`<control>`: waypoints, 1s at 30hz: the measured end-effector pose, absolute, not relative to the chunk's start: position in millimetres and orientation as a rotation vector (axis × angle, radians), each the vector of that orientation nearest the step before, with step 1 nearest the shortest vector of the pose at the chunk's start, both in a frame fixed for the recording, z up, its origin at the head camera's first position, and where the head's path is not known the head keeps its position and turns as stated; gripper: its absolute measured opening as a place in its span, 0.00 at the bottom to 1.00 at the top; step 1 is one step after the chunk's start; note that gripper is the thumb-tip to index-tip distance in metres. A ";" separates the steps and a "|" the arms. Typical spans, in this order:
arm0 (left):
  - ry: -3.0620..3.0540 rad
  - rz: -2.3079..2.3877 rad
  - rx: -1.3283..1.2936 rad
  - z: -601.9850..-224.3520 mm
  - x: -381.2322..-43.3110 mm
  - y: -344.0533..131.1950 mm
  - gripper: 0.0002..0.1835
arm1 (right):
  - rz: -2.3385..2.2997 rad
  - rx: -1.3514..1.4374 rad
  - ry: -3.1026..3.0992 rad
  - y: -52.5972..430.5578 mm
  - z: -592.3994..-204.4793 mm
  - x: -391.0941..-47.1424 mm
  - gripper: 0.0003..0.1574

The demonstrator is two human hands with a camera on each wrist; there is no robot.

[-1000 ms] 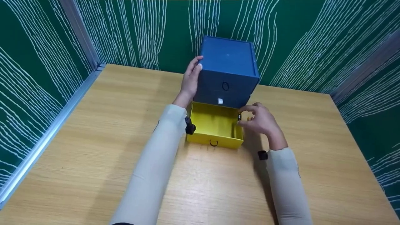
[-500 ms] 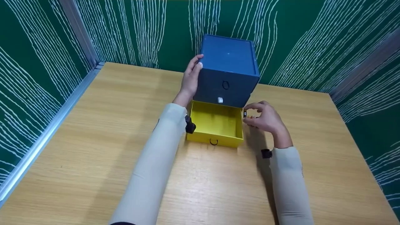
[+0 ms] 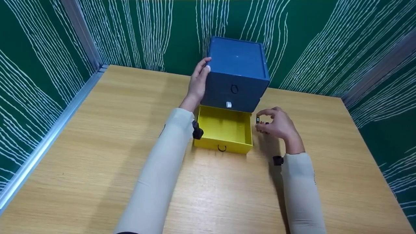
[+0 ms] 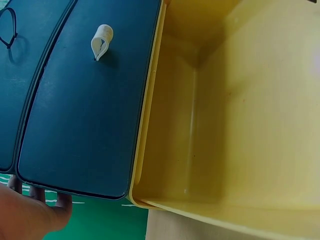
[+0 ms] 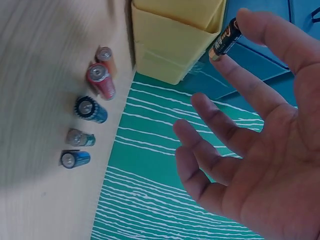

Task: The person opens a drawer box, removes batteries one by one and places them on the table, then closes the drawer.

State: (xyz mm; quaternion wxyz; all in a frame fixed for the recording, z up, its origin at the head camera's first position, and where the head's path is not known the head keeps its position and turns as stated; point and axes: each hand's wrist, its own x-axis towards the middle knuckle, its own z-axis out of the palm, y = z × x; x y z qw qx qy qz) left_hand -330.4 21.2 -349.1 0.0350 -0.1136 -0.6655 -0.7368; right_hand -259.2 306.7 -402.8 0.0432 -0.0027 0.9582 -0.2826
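Note:
A blue drawer cabinet (image 3: 239, 60) stands toward the back of the table, its yellow bottom drawer (image 3: 239, 148) pulled out. The bare yellow floor inside the drawer shows in the head and left wrist views. My left hand (image 3: 197, 85) rests against the cabinet's left side, fingers along the edge. Just right of the drawer, my right hand (image 3: 280, 123) pinches a small dark battery (image 5: 226, 41) between thumb and index finger. Its other fingers spread loosely, as the right wrist view shows.
Several batteries stand on the table by the right hand, among them a red battery (image 5: 101, 81) and a dark blue battery (image 5: 90, 110); the hand mostly covers them in the head view. Higher cabinet drawers carry a black loop (image 3: 234, 89) and a white tab (image 3: 229, 104). Green patterned walls enclose the table.
The right hand has moved right with the battery, from the drawer's right wall to beside it, slowing in the last half second. The left hand has stayed on the cabinet.

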 end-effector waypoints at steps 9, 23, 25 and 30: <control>-2.021 -2.240 -0.384 -349.0 -329.7 20.4 0.20 | -0.788 -0.051 2.970 309.8 -413.8 -265.0 0.28; -2.037 -2.226 -0.384 -348.5 -328.9 18.9 0.20 | -0.766 0.025 2.953 310.8 -420.9 -270.2 0.29; -2.038 -2.228 -0.382 -348.3 -328.7 18.8 0.20 | -0.755 0.041 2.966 311.1 -422.1 -271.1 0.29; -2.035 -2.234 -0.391 -348.4 -329.3 19.3 0.20 | -0.721 0.068 2.980 312.4 -426.7 -273.3 0.31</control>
